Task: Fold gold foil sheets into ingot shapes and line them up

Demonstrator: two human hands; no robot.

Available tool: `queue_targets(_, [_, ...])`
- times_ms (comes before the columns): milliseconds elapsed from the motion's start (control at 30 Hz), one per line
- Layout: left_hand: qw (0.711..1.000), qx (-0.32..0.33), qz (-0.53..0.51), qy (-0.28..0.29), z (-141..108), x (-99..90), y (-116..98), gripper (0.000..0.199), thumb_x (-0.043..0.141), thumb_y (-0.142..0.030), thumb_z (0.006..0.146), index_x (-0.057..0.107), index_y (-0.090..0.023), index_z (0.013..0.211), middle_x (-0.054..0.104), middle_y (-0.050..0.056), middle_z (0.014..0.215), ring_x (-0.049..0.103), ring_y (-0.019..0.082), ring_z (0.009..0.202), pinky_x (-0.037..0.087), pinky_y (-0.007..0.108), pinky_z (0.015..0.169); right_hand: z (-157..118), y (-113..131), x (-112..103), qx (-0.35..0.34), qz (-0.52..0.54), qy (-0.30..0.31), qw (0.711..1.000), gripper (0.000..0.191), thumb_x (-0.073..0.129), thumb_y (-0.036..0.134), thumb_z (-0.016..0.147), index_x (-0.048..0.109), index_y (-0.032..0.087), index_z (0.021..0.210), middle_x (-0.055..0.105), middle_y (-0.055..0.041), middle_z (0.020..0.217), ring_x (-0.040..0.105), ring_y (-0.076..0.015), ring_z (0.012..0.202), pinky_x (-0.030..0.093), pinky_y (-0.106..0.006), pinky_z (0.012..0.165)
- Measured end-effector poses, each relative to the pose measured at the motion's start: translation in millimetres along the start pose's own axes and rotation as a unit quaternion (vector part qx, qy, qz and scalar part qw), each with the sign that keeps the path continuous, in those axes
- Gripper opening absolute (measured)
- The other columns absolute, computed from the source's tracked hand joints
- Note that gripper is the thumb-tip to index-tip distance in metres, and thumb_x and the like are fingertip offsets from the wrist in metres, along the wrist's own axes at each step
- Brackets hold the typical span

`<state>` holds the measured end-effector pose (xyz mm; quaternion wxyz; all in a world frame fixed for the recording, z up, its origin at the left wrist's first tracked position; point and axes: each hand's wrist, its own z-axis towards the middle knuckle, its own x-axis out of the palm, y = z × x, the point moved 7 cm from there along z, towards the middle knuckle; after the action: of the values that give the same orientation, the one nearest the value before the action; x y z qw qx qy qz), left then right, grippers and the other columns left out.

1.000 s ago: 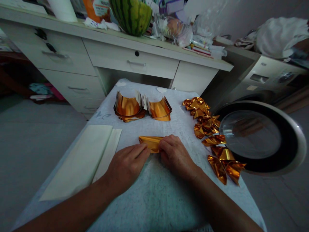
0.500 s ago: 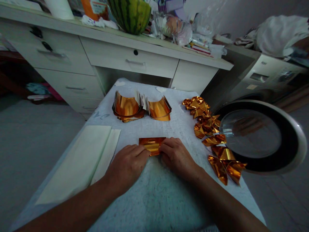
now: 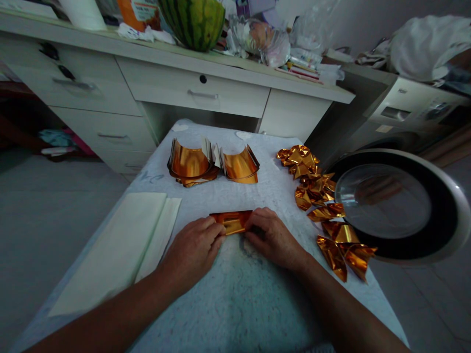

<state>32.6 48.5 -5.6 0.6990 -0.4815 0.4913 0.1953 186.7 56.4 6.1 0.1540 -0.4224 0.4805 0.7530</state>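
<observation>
A sheet of shiny gold foil paper [image 3: 233,223], partly folded along its near edge, is held between my hands above the middle of the cloth-covered table [image 3: 253,309]. My left hand [image 3: 196,245] pinches its left end with thumb and fingers. At the right end, my right hand [image 3: 272,238] grips it with curled fingers. Beyond them lie two curved stacks of the same foil paper, a left stack [image 3: 189,162] and a right stack [image 3: 241,165]. Several folded gold foil pieces [image 3: 314,189] form a row along the table's right side.
Folded pale paper sheets [image 3: 114,245] lie at the table's left. A white desk [image 3: 195,93] with drawers stands behind, bearing a cut watermelon [image 3: 195,22] and plastic bags. To the right, the round open door [image 3: 386,201] of a washing machine [image 3: 408,103] reaches beside the table edge.
The foil's near edge is folded further and the strip looks narrower and slightly tilted. My right fingers have shifted a little on its right end. The view has moved slightly.
</observation>
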Motion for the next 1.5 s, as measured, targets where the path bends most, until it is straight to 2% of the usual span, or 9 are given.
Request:
queue_targets(267, [1.000, 0.019, -0.017, -0.011, -1.2, -1.5, -4.2, 0.019, 0.042, -0.021, 0.095, 0.059, -0.018, 0.086, 0.060, 0.005, 0.086, 0.056, 0.023, 0.086, 0.045, 0.038, 0.079, -1.1, -3.1, 1.1, 0.013, -0.012, 0.004, 1.000, 0.009, 0.063, 0.011, 0.082, 0.062, 0.019, 0.086, 0.061, -0.0027, 0.091, 0.053, -0.0195, 0.091, 0.036, -0.035, 0.083])
queue_targets(600, [0.999, -0.044, 0.018, -0.004, -0.2, -2.4, 5.4, 0.019, 0.047, -0.026, 0.095, 0.061, -0.019, 0.084, 0.066, 0.006, 0.085, 0.061, 0.023, 0.084, 0.047, 0.037, 0.076, 0.7, -9.8, -1.2, 0.070, -0.014, -0.002, 0.997, 0.008, 0.058, 0.018, 0.091, 0.063, 0.019, 0.085, 0.061, -0.0026, 0.087, 0.052, -0.0188, 0.087, 0.035, -0.034, 0.079])
queue_targets(933, [0.997, -0.079, 0.010, -0.001, -0.4, -7.7, 6.4, 0.015, 0.049, -0.027, 0.092, 0.060, -0.021, 0.085, 0.068, 0.002, 0.084, 0.064, 0.021, 0.080, 0.046, 0.033, 0.071, 3.7, -18.2, 0.6, 0.146, -0.059, -0.024, 0.987, 0.010, 0.064, 0.024, 0.088, 0.066, 0.019, 0.079, 0.063, -0.0031, 0.085, 0.052, -0.0187, 0.084, 0.034, -0.034, 0.078])
queue_targets(1100, [0.997, -0.071, 0.000, 0.000, 0.4, -9.7, 4.3, 0.021, 0.042, -0.022, 0.094, 0.062, -0.020, 0.089, 0.070, 0.004, 0.090, 0.065, 0.022, 0.087, 0.047, 0.036, 0.078, 5.9, -16.6, 0.9, 0.162, -0.076, -0.031, 0.983, 0.011, 0.068, 0.025, 0.086, 0.066, 0.019, 0.076, 0.063, -0.0027, 0.082, 0.051, -0.0184, 0.081, 0.033, -0.033, 0.075])
queue_targets(1300, [0.993, -0.110, 0.033, 0.015, 0.2, -9.0, 10.2, 0.019, 0.045, -0.026, 0.094, 0.062, -0.020, 0.087, 0.070, 0.004, 0.086, 0.066, 0.023, 0.080, 0.046, 0.034, 0.070, 5.4, -18.3, 1.2, 0.179, -0.088, -0.029, 0.979, 0.013, 0.069, 0.027, 0.085, 0.066, 0.019, 0.074, 0.063, -0.0026, 0.080, 0.051, -0.0191, 0.081, 0.032, -0.034, 0.074])
queue_targets(1500, [0.991, -0.116, 0.057, 0.020, 0.6, -9.9, 10.3, 0.018, 0.047, -0.026, 0.094, 0.062, -0.021, 0.086, 0.071, 0.004, 0.085, 0.066, 0.021, 0.077, 0.043, 0.031, 0.066, 4.9, -18.2, 0.1, 0.188, -0.091, -0.026, 0.978, 0.014, 0.069, 0.028, 0.085, 0.067, 0.020, 0.074, 0.063, -0.0022, 0.080, 0.051, -0.0195, 0.082, 0.031, -0.034, 0.074])
